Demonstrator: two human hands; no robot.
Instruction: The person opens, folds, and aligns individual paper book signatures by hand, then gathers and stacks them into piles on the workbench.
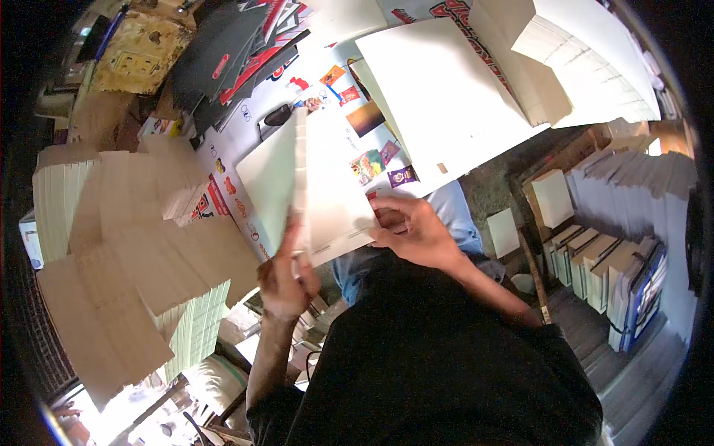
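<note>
A pale, thin book block or folded booklet [338, 193] is tilted over the front edge of the table, with a light strip along its spine and a greenish-white leaf to the left. My left hand [286, 281], slightly blurred, is closed at the lower end of the spine, its thumb pointing up along the fold. At the lower right corner, my right hand [420, 234] grips the sheets with curled fingers. Behind the booklet, a dark-handled tool [277, 117] lies on the printed table sheet; the rest of it is hidden.
Large white sheets [446, 97] lie at the right of the table. Tall stacks of book blocks [111, 297] crowd the left, and another stack [580, 67] stands back right. Dark and red covers [238, 67] are piled at the back. Bound books [602, 275] stand low on the right.
</note>
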